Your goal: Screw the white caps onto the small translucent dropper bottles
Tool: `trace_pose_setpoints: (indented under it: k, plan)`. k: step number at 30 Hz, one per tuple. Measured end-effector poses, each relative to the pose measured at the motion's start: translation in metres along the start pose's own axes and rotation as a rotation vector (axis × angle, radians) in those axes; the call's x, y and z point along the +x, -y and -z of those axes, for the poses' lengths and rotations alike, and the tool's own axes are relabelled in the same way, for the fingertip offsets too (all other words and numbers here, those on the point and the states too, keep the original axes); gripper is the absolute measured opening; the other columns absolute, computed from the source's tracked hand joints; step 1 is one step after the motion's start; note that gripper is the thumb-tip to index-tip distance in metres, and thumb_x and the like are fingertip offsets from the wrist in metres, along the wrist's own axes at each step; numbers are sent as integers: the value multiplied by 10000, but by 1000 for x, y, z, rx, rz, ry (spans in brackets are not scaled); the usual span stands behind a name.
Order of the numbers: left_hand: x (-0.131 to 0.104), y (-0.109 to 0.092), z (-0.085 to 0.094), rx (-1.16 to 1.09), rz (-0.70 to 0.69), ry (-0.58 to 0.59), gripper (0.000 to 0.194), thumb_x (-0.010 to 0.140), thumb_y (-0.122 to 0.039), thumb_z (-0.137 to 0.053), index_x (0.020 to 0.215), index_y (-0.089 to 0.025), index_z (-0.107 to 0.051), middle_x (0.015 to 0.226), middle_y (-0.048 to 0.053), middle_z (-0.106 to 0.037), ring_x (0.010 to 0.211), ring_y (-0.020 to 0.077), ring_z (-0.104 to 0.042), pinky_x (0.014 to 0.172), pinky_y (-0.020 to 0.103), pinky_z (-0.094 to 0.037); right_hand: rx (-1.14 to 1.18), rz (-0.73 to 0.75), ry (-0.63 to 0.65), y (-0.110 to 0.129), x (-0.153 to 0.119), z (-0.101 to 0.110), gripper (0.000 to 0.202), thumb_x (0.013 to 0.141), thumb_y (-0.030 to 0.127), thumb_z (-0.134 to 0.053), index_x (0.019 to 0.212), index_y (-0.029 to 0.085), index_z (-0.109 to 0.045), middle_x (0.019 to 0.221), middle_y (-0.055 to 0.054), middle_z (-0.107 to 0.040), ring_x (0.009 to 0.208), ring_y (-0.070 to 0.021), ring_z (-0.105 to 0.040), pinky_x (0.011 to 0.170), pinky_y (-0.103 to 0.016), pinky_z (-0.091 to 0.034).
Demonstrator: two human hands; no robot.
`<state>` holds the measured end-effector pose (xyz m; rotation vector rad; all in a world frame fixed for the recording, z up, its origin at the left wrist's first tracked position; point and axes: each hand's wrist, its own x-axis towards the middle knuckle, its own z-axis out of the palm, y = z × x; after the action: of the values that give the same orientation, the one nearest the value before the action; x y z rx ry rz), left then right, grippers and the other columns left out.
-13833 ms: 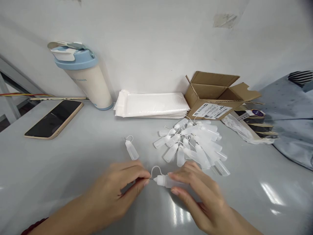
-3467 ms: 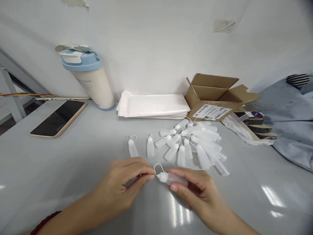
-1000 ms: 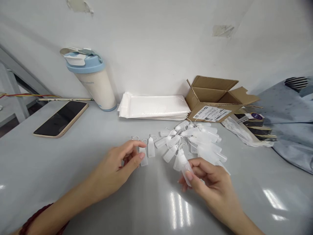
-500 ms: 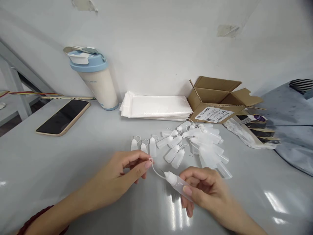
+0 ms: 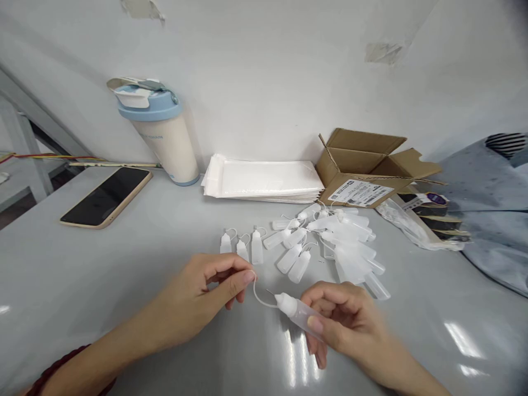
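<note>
- Since one second ago, swung bottle (image 5: pixel 295 311) leftward.
- Now pinching strap (image 5: pixel 259 300) in left hand (image 5: pixel 212 286).
- Pinching bottle in right hand (image 5: pixel 350 319), over table (image 5: pixel 177 220).
- Aiming needle (image 5: pixel 271 292) left and away, along diagonal long axis.

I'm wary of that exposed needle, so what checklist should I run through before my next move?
1. Right hand holds the bottle: ok, thumb and fingers grip its body.
2. Left hand pinches the strap: ok, between thumb and finger.
3. Strap's far end visible: not ok, hidden in the pinch.
4. Needle covered: not ok, bare.
5. Needle tip undamaged: cannot tell, too small.
6. Phone away from both hands: ok, well to their left.
</note>
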<state>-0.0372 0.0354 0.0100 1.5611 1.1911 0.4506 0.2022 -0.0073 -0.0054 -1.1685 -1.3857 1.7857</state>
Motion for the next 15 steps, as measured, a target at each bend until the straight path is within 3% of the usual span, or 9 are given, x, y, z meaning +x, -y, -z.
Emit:
trace_pose_setpoints:
  k: [7, 15]
  plan:
    - [-4, 5, -5, -168, -23, 86, 293, 927, -439, -517, 781, -223, -652, 656, -42, -602, 587, 106, -545, 571, 195, -444, 10, -3, -9, -3, 3, -2, 292, 850, 439, -650, 779, 157, -629, 557, 17, -621, 423, -81, -562, 462, -198, -437]
    - [-5, 7, -8, -217, -31, 105, 290, 936, -433, -519, 789, -220, -650, 665, -45, -601, 602, 98, -544, 585, 187, -447, 3, -11, -1, -3, 2, -3, 293, 856, 437, -642, 781, 154, -628, 561, 11, -620, 427, -84, -556, 454, -201, -435]
